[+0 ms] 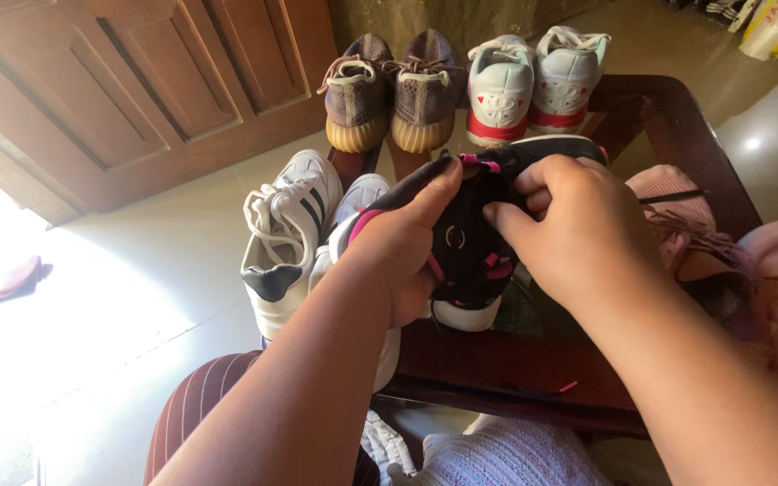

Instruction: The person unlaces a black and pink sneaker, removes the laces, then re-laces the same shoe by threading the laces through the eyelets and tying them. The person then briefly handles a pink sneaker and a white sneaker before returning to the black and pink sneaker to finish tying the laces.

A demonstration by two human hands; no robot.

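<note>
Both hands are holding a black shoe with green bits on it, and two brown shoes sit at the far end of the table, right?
Nearly. The head view shows the black shoe has pink bits, not green. Both the left hand and right hand hold it, and the brown shoes sit at the table's far end.

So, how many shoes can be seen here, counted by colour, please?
Brown shoes: 2
White and red shoes: 2
White shoes with black stripes: 2
Black and pink shoe, held by the left hand and right hand: 1
Pink shoes: 2
Total: 9
</note>
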